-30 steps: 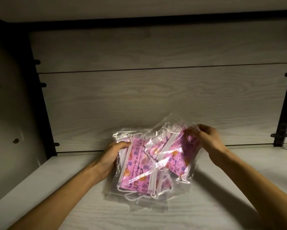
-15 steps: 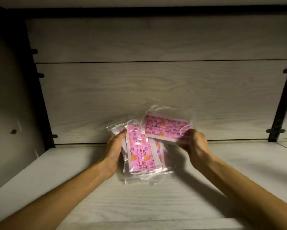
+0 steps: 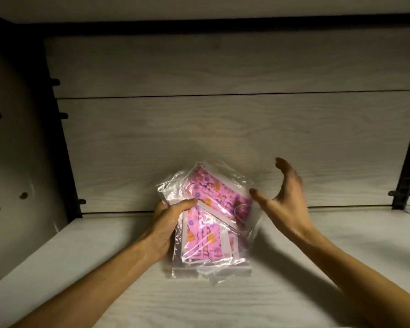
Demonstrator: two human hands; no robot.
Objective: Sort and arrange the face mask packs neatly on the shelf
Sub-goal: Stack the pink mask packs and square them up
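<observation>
Pale wood-grain back panels [image 3: 223, 67] are rising behind a light shelf [image 3: 317, 292]. Black upright rails [image 3: 64, 162] are flanking them, and dim light is leaving the corners dark.

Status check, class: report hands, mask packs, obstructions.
Left hand grips the mask packs on the shelf. Right hand open, beside them. Top pack askew. Nothing obstructing.

my left hand [image 3: 168, 218] grips the stack of pink mask packs [image 3: 206, 235] at its left edge | top pack [image 3: 219, 197] lies skewed across it | my right hand [image 3: 284, 200] spread, just beside | pale wood shelf [image 3: 294, 268]
</observation>
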